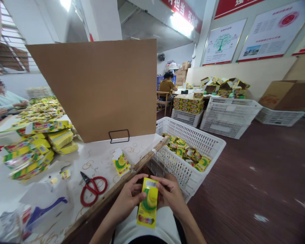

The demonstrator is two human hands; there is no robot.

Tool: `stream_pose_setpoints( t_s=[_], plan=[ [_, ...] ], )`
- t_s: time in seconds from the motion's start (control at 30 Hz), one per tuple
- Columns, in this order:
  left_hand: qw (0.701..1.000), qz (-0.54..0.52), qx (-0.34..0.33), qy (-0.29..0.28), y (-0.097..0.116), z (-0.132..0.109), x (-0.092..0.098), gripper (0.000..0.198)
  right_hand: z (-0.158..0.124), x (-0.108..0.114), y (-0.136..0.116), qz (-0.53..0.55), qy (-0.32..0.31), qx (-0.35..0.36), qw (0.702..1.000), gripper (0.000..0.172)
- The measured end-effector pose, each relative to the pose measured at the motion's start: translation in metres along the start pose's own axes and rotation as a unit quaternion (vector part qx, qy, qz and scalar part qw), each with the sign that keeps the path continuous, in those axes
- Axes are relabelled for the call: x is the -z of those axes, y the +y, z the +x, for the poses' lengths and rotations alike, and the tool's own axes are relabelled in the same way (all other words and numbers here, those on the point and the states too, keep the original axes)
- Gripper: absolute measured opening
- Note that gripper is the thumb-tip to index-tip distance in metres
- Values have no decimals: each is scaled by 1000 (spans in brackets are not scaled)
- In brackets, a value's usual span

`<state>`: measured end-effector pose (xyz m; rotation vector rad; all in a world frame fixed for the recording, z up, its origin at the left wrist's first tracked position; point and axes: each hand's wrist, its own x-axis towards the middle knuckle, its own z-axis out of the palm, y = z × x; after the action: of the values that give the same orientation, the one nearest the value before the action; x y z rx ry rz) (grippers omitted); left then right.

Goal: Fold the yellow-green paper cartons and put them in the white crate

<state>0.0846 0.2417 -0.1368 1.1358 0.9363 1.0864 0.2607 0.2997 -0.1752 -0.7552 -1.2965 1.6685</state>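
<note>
A small yellow and green carton (148, 203) with a barcode near its top is held upright over my lap. My left hand (130, 195) grips its left side, thumb on the front. My right hand (169, 193) pinches its upper right corner. On the table edge just beyond lies another yellow carton (121, 163) with a white flap. Red-handled scissors (93, 188) rest on the white table (91, 152) to the left, with loose rubber bands around them. A white plastic basket (193, 132) holding many small yellow cartons (185, 152) stands right of the table.
Flattened yellow cartons (30, 156) are stacked at left, near a crumpled plastic bag (45, 203). A large cardboard panel (99, 91) stands on the table beside a black wire stand (119, 136). White crates (226, 115) stand farther right. One person (5, 98) sits at left, another (167, 86) behind.
</note>
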Motion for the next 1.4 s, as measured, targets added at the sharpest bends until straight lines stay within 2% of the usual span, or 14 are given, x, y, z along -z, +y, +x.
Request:
stream_pose_setpoints(
  t_s=[0.1,0.17,0.27,0.37,0.43,0.57,0.73,0.83,0.93,1.03,1.17,1.27,1.33,1.4],
  plan=[
    [1000,4,-16,11,0,2,-5,60,2,2,3,-32,12,-12,999,38],
    [999,26,0,26,3,2,-7,58,1,5,3,-36,6,-19,999,38],
    [998,38,32,34,9,1,-6,54,-2,10,0,-9,-34,-14,999,37],
    [999,14,40,19,13,0,-5,55,-5,11,-5,21,-71,-12,997,41],
    [999,18,35,22,11,1,-5,56,-5,9,-6,23,-75,-14,997,41],
    [997,57,-7,49,1,5,-8,57,-4,2,-5,3,-53,-15,998,41],
    [990,91,-42,103,-8,11,-17,44,-2,-5,-5,-8,-29,-16,999,44],
    [992,77,-38,89,-4,10,-17,46,-2,-4,-6,15,-1,-2,1000,40],
    [998,46,-18,46,4,6,-15,52,-2,-2,-9,37,33,4,999,35],
    [1000,23,2,10,10,4,-12,59,-2,0,-10,40,31,0,999,34],
    [1000,-6,-3,15,8,4,-11,66,-2,-3,-10,40,25,4,999,30],
    [999,12,5,35,3,5,-14,70,-2,-7,-9,53,28,4,998,26],
    [997,51,3,50,0,6,-13,66,-1,-5,-6,79,62,-1,995,28],
    [985,139,-26,94,-3,10,-6,58,1,2,-4,113,133,12,985,30]
  ],
)
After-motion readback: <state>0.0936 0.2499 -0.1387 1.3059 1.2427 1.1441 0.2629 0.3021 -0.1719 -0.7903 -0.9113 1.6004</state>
